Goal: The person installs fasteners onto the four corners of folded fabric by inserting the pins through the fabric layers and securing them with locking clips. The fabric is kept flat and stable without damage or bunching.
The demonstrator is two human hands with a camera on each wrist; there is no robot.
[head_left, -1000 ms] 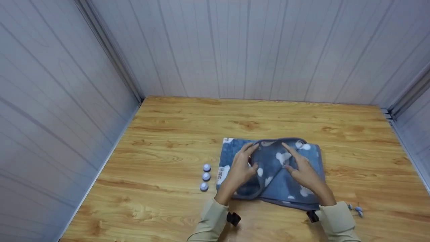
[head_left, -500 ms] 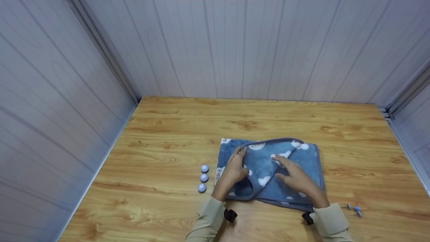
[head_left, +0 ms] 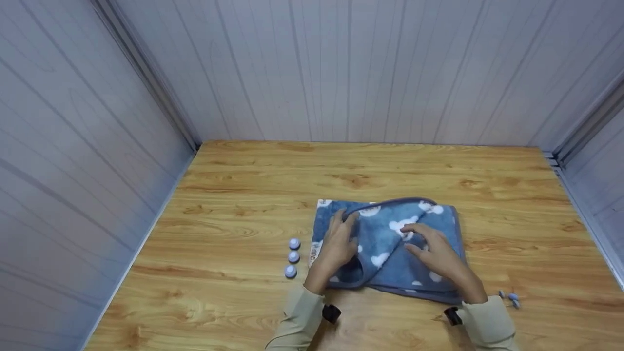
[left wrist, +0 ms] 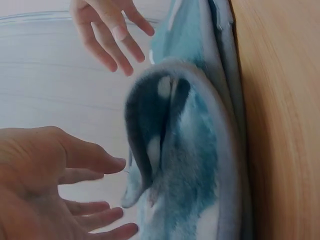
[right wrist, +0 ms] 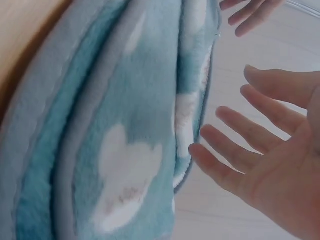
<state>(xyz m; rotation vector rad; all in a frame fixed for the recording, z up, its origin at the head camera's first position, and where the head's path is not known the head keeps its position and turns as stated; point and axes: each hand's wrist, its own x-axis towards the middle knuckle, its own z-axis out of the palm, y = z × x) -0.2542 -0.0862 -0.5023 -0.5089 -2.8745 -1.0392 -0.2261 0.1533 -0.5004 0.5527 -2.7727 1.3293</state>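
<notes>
A folded blue fleece blanket (head_left: 373,241) with white bear prints and grey binding lies in front of me, its top layer folded over to the left with a curved edge. My left hand (head_left: 334,246) is over its left part, fingers spread beside that edge. In the left wrist view, the edge of the blanket (left wrist: 175,125) curls up in a loop, with the thumb tip close to it. My right hand (head_left: 438,253) hovers over the right half, fingers loosely bent and apart. The right wrist view shows its fingertips (right wrist: 200,150) beside the raised fold, holding nothing.
Left of the blanket stand three small pale blue round knobs (head_left: 293,257) in a column. Several small blue-headed pins (head_left: 512,296) lie to the right, near the right sleeve (head_left: 490,319). Pale panel walls (head_left: 302,73) enclose the wooden table (head_left: 234,195).
The left hand has shifted slightly left along the blanket's folded edge. The right hand has drawn back from the far edge toward me. The folded top layer lies flatter, showing more bear print.
</notes>
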